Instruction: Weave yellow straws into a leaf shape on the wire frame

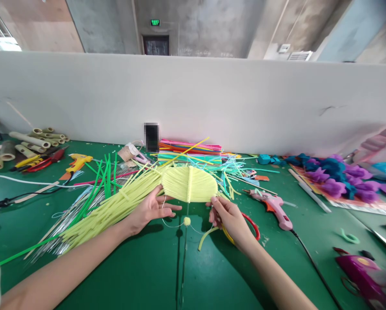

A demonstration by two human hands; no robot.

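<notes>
In the middle is a pale yellow fan-shaped piece [176,183] of fuzzy pipe cleaners laid side by side, with a raised central rib. A thin straight stem [183,267] runs below it, with a small yellow ball [186,221] and thin wire loops to either side. My left hand [152,209] is at the fan's lower left edge, fingers stretched apart, index finger touching or just behind it. My right hand [226,217] has its thumb and fingers pinched at the lower right edge. Under that hand lie red-and-yellow-handled scissors [255,226] and a short yellow pipe cleaner [205,239].
Loose yellow pipe cleaners [102,215] lie left, coloured bundles [193,148] behind. A yellow glue gun [79,162] and bamboo tubes [34,144] are farther left. On the right are a pink glue gun [276,209], purple-blue fuzzy flowers [344,176] and a magenta tool [360,271]. A low white partition [193,94] stands behind.
</notes>
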